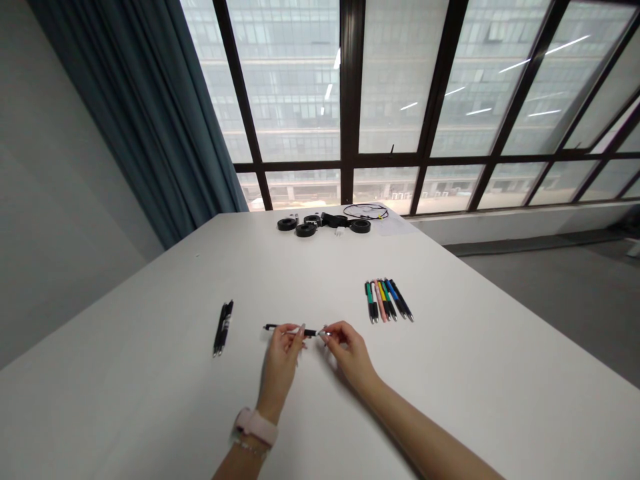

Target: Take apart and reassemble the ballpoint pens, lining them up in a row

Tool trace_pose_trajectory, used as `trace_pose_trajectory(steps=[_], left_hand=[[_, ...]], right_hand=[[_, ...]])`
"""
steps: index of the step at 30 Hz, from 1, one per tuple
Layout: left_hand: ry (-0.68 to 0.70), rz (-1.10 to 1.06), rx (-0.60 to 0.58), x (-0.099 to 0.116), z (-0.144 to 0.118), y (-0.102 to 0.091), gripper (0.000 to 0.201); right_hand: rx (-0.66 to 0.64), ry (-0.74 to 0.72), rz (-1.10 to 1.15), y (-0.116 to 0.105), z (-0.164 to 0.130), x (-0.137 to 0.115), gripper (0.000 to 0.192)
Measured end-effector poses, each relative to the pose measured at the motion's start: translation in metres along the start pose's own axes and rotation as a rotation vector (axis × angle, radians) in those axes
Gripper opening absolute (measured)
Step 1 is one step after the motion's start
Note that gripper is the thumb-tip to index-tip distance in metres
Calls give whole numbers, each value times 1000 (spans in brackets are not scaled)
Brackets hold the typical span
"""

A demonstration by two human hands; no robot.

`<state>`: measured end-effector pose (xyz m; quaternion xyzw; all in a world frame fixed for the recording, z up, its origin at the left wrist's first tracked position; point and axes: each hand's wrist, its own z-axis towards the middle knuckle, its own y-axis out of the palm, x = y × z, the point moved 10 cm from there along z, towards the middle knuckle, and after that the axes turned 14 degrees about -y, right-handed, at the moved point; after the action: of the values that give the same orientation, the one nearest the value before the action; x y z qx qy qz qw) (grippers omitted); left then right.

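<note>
A black pen [311, 333] lies level between my two hands, just above the white table. My left hand [283, 357] is closed around its barrel, with the clicker end poking out to the left. At the other end, the fingertips of my right hand [351, 351] pinch the silver tip; whether that tip is loose from the barrel I cannot tell. Two black pens [223, 328] lie side by side to the left of my hands. Beyond my right hand, a row of several colored pens [387, 300] in green, white, pink, yellow, blue and black rests on the table.
Several black tape rolls [306, 230] sit at the far end of the white table [150, 320], beside a thin black cable [367, 212] and a pale sheet [393, 225]. Windows stand behind; a blue curtain [165, 113] hangs at the left.
</note>
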<state>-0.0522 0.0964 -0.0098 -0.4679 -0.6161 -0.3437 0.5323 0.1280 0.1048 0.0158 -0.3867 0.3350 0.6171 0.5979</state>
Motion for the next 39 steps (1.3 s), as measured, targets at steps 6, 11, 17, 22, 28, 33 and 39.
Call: trace_pose_trajectory(steps=[6, 11, 17, 22, 28, 33, 39], left_hand=[[9, -8, 27, 1, 0, -3, 48], [16, -12, 35, 3, -2, -4, 47], [28, -8, 48, 6, -4, -4, 45], [34, -8, 36, 4, -2, -4, 45], [40, 10, 33, 4, -3, -4, 42], [48, 35, 32, 6, -4, -3, 44], [64, 72, 14, 5, -5, 0, 40]], right_hand=[[20, -83, -29, -3, 1, -7, 12], [10, -135, -37, -3, 2, -13, 10], [-22, -125, -46, 0, 2, -16, 13], [-4, -81, -28, 0, 1, -13, 14], [-1, -46, -7, 1, 0, -7, 13], [14, -7, 16, 0, 0, 2, 18], [-1, 72, 6, 1, -1, 10, 26]])
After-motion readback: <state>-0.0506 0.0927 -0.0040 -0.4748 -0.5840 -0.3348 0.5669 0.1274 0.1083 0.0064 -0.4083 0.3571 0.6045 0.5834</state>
